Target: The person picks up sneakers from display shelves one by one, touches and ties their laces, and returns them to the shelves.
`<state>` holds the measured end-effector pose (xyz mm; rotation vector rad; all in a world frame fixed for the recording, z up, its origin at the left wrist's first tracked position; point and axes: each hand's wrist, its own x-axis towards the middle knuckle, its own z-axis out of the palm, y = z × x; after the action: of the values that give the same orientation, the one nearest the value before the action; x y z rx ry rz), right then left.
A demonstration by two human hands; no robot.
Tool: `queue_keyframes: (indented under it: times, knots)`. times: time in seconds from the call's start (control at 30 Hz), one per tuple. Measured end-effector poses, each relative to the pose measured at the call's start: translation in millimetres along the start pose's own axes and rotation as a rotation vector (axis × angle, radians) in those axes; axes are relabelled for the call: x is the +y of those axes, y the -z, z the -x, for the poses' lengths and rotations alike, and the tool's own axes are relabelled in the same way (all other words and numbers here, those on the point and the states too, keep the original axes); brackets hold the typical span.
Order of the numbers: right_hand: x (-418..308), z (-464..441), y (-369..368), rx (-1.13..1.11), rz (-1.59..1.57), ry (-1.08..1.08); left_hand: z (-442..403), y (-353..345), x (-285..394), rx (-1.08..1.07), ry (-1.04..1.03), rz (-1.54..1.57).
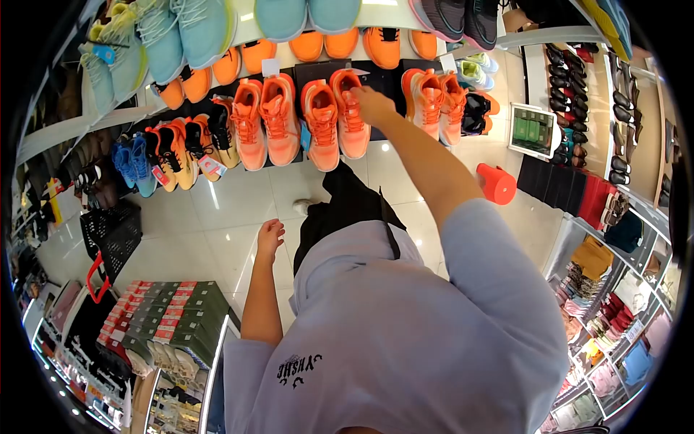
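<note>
My right hand (375, 106) reaches to the shelf and touches the upper side of an orange-pink running shoe (350, 119), the right one of a pair; its fingertips are partly hidden at the shoe's collar. The other shoe of that pair (320, 126) stands just left of it, with a blue tag at its side. Another orange pair (278, 119) is further left, and one more (426, 101) is to the right of my hand. My left hand (270, 237) hangs low over the floor with nothing in it, its fingers loosely curled and apart.
Light blue shoes (202, 32) line the shelf above. Blue shoes (134, 166) and black-orange shoes stand at the left. A black basket (112, 235) with a red handle, stacked shoe boxes (163, 315), a red stool (496, 184) and a framed sign (533, 131) surround the tiled floor.
</note>
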<state>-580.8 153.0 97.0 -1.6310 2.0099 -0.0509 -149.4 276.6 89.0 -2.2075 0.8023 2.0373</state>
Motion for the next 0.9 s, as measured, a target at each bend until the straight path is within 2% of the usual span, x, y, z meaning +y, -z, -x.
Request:
queue_keyframes:
  times: [0.13,0.27,0.37,0.43,0.5,0.6,0.67,0.7,0.77,0.83,0.9]
  knots:
    - [-3,-22,-15,-0.009,0.002,-0.079,0,-18,31,-0.034,-0.071,-0.017]
    - [6,-39,-24,-0.013,0.052,-0.030,0,-30,46,-0.004,-0.070,-0.003]
    - [4,-49,-15,-0.159,0.093,-0.013,7,-36,49,0.008,-0.061,0.019]
    - [8,-51,7,-0.386,0.132,0.084,16,-39,46,-0.002,-0.072,0.043]
    - [16,-48,19,-0.379,0.144,0.058,17,-36,39,0.013,-0.068,0.070]
    - [32,-35,56,-0.375,0.091,0.171,21,-31,31,0.035,-0.056,0.120]
    - [35,-24,85,-0.204,-0.017,0.287,22,-31,28,0.045,-0.051,0.145]
    - [35,-17,97,-0.198,-0.012,0.288,23,-30,27,0.045,-0.047,0.162]
    - [31,-2,122,-0.215,-0.202,0.135,25,-33,28,0.043,-0.059,0.183]
    - [13,18,154,-0.187,-0.130,0.216,32,-41,42,0.011,-0.064,0.169]
    - [-20,51,189,-0.140,-0.353,0.252,54,-58,79,-0.139,-0.202,0.210]
